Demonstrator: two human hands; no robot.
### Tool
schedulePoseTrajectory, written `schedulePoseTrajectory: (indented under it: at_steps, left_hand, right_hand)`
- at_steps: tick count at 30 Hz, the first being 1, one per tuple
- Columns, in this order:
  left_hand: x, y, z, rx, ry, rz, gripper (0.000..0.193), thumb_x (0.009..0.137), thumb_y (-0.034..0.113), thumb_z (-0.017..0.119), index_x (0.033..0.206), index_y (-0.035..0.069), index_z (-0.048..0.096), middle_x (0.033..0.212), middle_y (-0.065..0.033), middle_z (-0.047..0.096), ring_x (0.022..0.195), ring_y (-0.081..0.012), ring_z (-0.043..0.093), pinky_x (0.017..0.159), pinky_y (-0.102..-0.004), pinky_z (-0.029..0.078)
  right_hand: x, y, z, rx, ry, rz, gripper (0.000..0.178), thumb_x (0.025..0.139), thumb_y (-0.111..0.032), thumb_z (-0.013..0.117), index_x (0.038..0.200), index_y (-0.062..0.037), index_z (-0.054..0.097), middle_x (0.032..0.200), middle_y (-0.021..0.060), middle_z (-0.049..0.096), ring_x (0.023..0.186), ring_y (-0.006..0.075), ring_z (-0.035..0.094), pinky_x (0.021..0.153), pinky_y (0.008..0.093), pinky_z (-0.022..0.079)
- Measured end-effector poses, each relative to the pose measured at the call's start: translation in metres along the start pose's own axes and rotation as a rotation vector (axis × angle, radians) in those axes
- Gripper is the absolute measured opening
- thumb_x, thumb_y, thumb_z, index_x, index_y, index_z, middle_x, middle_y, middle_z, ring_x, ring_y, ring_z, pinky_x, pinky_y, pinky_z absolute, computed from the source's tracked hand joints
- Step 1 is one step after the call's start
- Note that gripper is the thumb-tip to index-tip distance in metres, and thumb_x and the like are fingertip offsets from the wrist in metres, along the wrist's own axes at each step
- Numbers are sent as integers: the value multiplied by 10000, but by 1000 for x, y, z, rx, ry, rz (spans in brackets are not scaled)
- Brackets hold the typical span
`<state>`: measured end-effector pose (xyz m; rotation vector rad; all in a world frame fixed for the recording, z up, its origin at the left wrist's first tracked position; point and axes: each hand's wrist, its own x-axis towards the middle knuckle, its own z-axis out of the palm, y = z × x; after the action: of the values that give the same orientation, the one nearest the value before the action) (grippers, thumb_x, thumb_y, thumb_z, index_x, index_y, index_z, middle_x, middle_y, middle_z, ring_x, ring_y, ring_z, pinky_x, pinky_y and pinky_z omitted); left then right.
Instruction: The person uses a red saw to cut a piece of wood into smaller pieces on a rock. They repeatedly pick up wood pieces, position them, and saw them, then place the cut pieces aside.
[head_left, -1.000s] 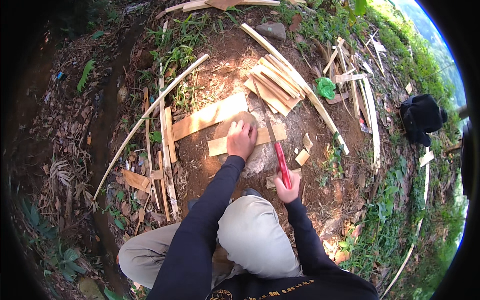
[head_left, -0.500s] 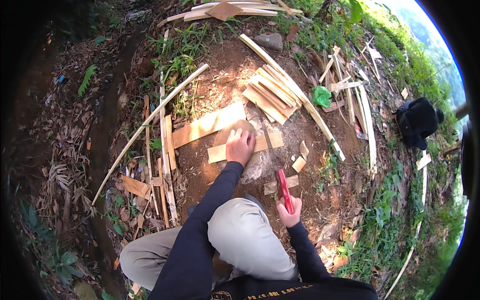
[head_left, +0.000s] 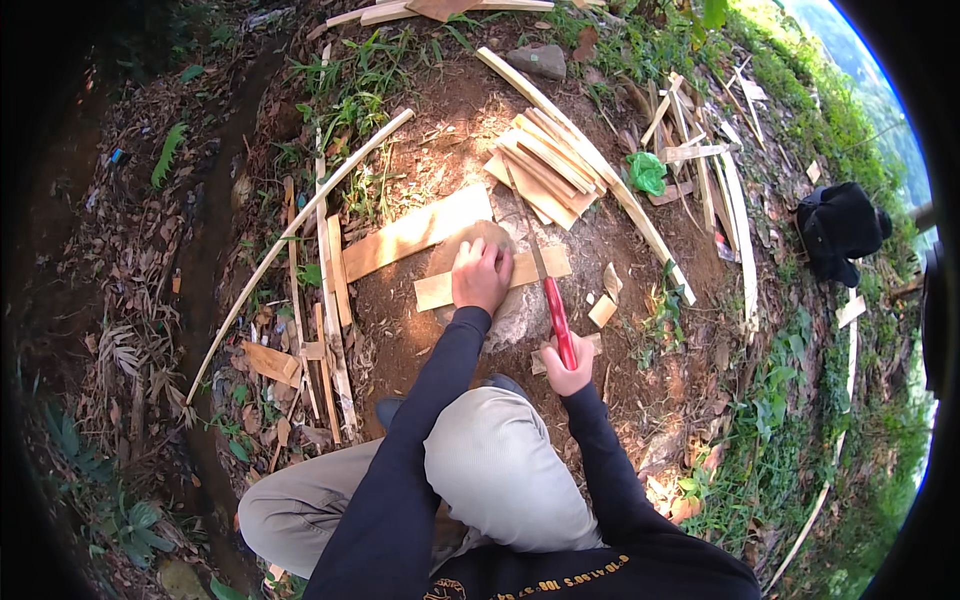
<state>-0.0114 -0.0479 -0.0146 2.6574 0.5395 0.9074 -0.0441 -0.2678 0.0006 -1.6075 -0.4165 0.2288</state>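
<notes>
My left hand [head_left: 482, 276] presses down on a short pale wooden board [head_left: 435, 292], its fingers curled over the far edge. The board lies across a rock [head_left: 515, 318] set in the soil. My right hand [head_left: 567, 366] is closed around the red handle of a hand saw [head_left: 556, 312]. The saw's blade crosses the board near its right end and points away from me. Beyond my left hand, a wider plank [head_left: 415, 243] lies on the ground. Partly hidden by my right hand is a small offcut [head_left: 597, 343].
A stack of cut boards [head_left: 548, 168] lies just past the rock, beside a long strip of wood [head_left: 640, 235]. More strips [head_left: 340, 330] lie at left. Farther right are a green plastic bag [head_left: 647, 173], a wood pile [head_left: 700, 153] and a black bag [head_left: 842, 228].
My right hand has pushed the saw forward, away from me, so the handle is now close to the board. My left hand stays on the board.
</notes>
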Motion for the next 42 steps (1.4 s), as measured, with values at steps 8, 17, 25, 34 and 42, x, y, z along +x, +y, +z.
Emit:
schedulePoseTrajectory:
  at_steps: [8,17,25,34,42]
  left_hand:
    - [6,7,-6,-1,21,18,242,902,228,670,742,58,604,815,-129,589,822,-338,579,715,-441,495]
    - [6,7,-4,10,24,16,261,895,239,687,721,62,605,796,-111,581,795,-325,579,705,-431,492]
    - [9,4,-5,33,32,28,279,899,263,678,720,67,593,808,-110,572,808,-319,569,714,-430,485]
    - [14,6,-4,15,27,19,276,892,251,696,711,69,593,811,-113,588,821,-316,582,702,-434,489]
    - [6,-1,-8,31,-10,-5,301,902,277,682,713,63,586,821,-112,578,835,-329,576,726,-450,482]
  right_hand:
    - [9,-13,-2,56,-19,33,245,824,-9,656,666,-54,473,584,-18,455,548,55,422,514,283,348]
    - [0,-9,-2,43,1,31,258,819,-24,655,647,-44,464,534,-14,420,521,56,411,485,302,331]
    - [-43,-22,-21,3,-36,35,282,796,-13,640,605,-59,437,516,-14,404,495,49,380,470,294,325]
    - [-58,-14,-39,-28,-116,-56,262,753,-48,660,598,-67,449,492,18,401,453,75,414,476,307,365]
    - [-65,-20,-44,-25,-154,-22,266,761,-52,664,601,-52,451,500,37,414,443,112,406,462,325,332]
